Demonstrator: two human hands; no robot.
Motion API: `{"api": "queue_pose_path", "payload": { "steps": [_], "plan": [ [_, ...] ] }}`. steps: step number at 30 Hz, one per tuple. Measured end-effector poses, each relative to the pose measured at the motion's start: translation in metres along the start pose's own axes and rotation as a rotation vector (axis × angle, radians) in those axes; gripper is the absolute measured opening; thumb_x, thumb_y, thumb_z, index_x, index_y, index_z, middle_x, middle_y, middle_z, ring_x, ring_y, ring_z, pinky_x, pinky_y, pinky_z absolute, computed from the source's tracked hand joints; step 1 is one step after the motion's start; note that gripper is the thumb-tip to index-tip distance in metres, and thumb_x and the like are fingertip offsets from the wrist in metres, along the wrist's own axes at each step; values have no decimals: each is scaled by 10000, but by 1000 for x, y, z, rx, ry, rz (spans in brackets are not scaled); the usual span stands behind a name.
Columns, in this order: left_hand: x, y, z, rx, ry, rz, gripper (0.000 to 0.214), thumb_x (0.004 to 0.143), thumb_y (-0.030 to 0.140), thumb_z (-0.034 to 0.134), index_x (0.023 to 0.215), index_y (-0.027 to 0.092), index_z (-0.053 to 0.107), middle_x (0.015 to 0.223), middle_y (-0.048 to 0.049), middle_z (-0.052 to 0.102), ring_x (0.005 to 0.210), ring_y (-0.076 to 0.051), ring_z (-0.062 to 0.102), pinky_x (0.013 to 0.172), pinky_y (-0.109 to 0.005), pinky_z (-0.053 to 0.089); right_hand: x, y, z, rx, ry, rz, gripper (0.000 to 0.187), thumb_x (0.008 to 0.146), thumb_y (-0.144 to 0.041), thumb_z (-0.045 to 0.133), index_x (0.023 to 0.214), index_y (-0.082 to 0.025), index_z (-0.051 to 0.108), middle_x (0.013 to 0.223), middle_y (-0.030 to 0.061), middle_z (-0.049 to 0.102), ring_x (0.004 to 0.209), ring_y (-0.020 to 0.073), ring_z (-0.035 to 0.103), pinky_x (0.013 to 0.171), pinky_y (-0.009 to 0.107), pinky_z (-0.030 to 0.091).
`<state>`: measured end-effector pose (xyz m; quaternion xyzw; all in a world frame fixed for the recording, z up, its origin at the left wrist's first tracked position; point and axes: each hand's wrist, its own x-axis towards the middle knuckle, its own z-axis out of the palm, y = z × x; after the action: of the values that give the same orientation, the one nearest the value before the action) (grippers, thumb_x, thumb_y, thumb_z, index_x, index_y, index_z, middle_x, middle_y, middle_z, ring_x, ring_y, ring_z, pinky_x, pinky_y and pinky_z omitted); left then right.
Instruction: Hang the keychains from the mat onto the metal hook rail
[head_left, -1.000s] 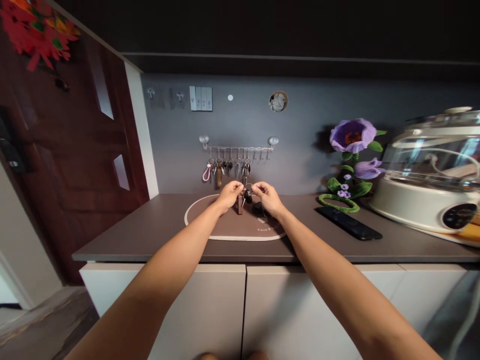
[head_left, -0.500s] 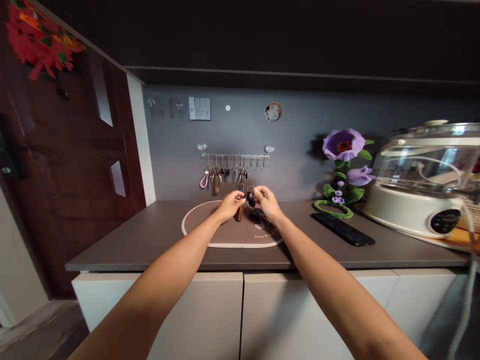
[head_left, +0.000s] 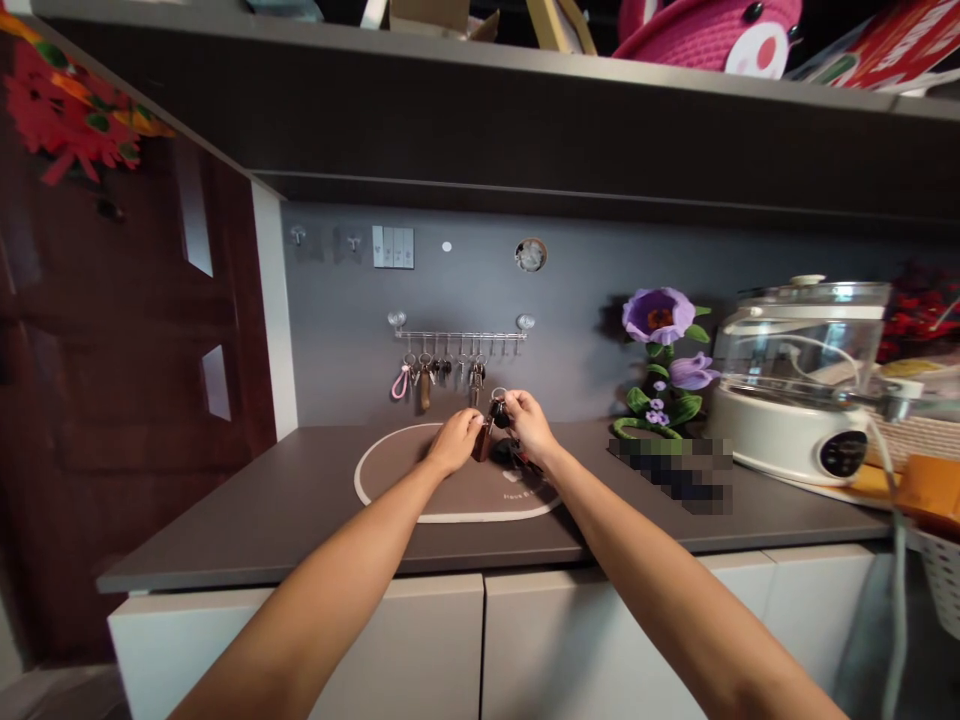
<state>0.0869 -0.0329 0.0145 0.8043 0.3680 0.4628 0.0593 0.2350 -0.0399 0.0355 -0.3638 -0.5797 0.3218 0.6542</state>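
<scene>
Both my hands meet over an oval brown mat point(head_left: 420, 500) on the grey countertop point(head_left: 300, 510). My left hand point(head_left: 455, 441) is closed around a brown key tag point(head_left: 480, 443). My right hand point(head_left: 527, 425) pinches the ring of the same key bunch point(head_left: 496, 410), which has a dark fob. The bunch hangs just above the mat, below a wall rail point(head_left: 457, 336) with hooks that carries several other key sets, one with a pink loop point(head_left: 400, 383). Another dark object point(head_left: 504, 452) lies on the mat under my right hand.
A purple flower ornament point(head_left: 664, 345) stands against the grey wall at right. Beside it sits a white appliance with a clear lid point(head_left: 799, 385) and a cable. A dark wooden door point(head_left: 112, 400) is at left. White cabinet doors point(head_left: 450, 650) are below; a shelf with boxes above.
The view has pulled back and tilted up, so the shelf above now shows. My hands stay together on the key bunch, held slightly higher toward the rail.
</scene>
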Motion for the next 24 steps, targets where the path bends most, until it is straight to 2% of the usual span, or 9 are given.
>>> {"api": "queue_pose_path", "payload": {
  "steps": [6, 11, 15, 20, 24],
  "plan": [
    [0, -3, 3, 36, 29, -15, 294, 878, 298, 274, 899, 169, 537, 832, -52, 598, 807, -161, 540, 752, -294, 402, 28, -16, 0, 27, 63, 23, 292, 696, -465, 527, 763, -183, 491, 577, -40, 484, 479, 73, 400, 443, 182, 303],
    [1, -3, 5, 58, 32, 5, 300, 880, 293, 269, 836, 175, 541, 799, -44, 596, 792, -159, 536, 745, -287, 392, 65, -27, 2, 57, 53, -34, 268, 685, -422, 560, 707, -164, 492, 559, -30, 499, 483, 74, 446, 469, 188, 347],
    [2, -2, 7, 59, 27, 9, 311, 880, 290, 259, 822, 175, 542, 801, -45, 598, 789, -157, 536, 732, -279, 391, 84, -32, 6, 94, 69, -1, 210, 713, -335, 542, 627, -158, 468, 503, -28, 484, 433, 76, 441, 436, 197, 349],
    [2, -3, 9, 51, 6, -9, 307, 876, 283, 260, 835, 174, 544, 800, -44, 600, 786, -159, 537, 729, -278, 389, 96, -31, 16, 150, 149, 68, 209, 757, -224, 472, 562, -173, 421, 432, -34, 444, 385, 82, 432, 391, 201, 345],
    [2, -4, 9, 52, 12, -19, 306, 873, 278, 261, 828, 174, 545, 784, -45, 600, 783, -165, 536, 732, -287, 388, 108, -23, 21, 146, 198, 108, 219, 761, -217, 475, 553, -181, 417, 425, -32, 440, 375, 79, 417, 376, 201, 353]
  ]
}}
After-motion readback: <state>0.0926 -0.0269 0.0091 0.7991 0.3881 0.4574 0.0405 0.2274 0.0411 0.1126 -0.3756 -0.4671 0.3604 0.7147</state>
